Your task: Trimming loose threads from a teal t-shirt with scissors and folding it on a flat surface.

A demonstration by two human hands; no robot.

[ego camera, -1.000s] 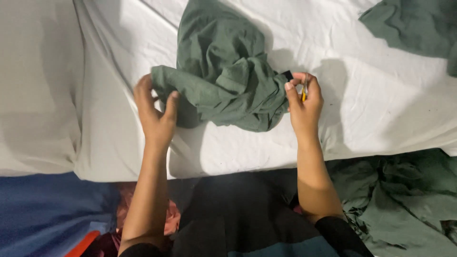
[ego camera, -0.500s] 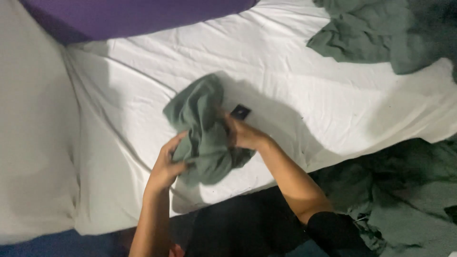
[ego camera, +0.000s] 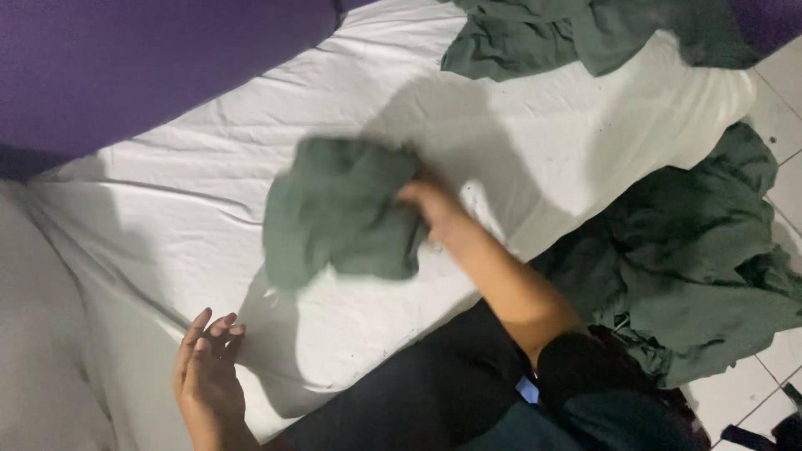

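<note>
The green cloth (ego camera: 342,217) hangs bunched and blurred above the white sheet (ego camera: 209,209), pinched at its right edge by the right hand (ego camera: 430,205). That grip looks closed on a small fold only, though blur hides the fingers. Most of the cloth droops left of the grip, so it could slip free or unfold in a heap. The left hand (ego camera: 209,380) is open, fingers spread, low and well apart from the grip, too far to catch it. Beyond the grip lie a cloth pile (ego camera: 710,250) and another (ego camera: 585,33).

White-sheeted bed (ego camera: 192,217) under green cloths (ego camera: 518,38)
</note>
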